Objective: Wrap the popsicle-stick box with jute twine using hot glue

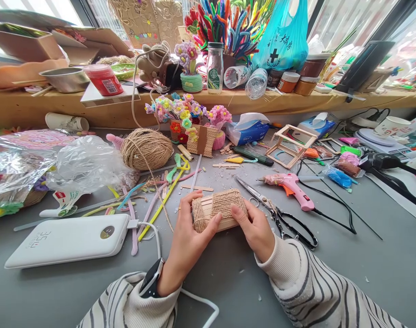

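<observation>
Between my two hands is a small craft-stick cylinder partly wrapped in twine (228, 203), lying on its side just above the grey table. My left hand (190, 228) grips its left end, thumb along the near side. On the right end, my right hand (257, 223) closes with its thumb pressed on the twine. A bare band of pale sticks shows between two wrapped sections. From the ball of twine (146, 148) behind, a strand runs down toward my left hand. Scissors (279, 214) lie beside my right hand, with a pink glue gun (293, 189) farther right.
A white power bank (67, 239) with a cable lies at left, near crinkled clear plastic (86, 159). Pipe cleaners and sticks litter the middle. A stick frame (290, 146) and tissue pack (249, 130) stand behind; a crowded ledge (153, 109) borders the back.
</observation>
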`<state>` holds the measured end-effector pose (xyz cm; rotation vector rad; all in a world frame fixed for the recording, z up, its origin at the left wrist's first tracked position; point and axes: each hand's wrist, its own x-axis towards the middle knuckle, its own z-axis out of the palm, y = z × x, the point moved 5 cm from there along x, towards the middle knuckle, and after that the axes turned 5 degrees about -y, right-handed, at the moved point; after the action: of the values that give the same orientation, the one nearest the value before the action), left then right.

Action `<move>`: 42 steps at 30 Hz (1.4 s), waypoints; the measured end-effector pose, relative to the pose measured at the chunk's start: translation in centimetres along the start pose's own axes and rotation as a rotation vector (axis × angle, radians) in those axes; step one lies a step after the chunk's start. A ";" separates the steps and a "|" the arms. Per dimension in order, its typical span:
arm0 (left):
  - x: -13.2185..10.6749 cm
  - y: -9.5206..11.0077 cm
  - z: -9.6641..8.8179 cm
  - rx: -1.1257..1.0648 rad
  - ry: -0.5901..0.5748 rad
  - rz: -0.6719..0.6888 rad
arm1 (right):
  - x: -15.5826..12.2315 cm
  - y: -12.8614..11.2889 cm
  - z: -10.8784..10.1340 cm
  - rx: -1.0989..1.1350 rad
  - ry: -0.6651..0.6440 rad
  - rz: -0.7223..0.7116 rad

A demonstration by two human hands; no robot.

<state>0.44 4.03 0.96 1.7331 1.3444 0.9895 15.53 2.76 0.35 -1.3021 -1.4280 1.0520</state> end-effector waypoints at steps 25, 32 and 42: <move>-0.1 0.0 -0.2 0.006 0.013 0.018 | -0.1 -1.0 -2.2 -0.289 0.189 -0.116; -0.2 0.1 -0.3 0.010 0.023 0.041 | -0.2 -1.8 -2.4 -0.421 0.221 -0.221; -0.1 0.0 -0.2 -0.009 0.005 -0.036 | 0.1 -1.6 -2.7 -0.404 0.231 -0.206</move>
<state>0.22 3.94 1.01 1.6949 1.3673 0.9797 17.80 2.76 2.47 -1.4650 -1.6043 0.4724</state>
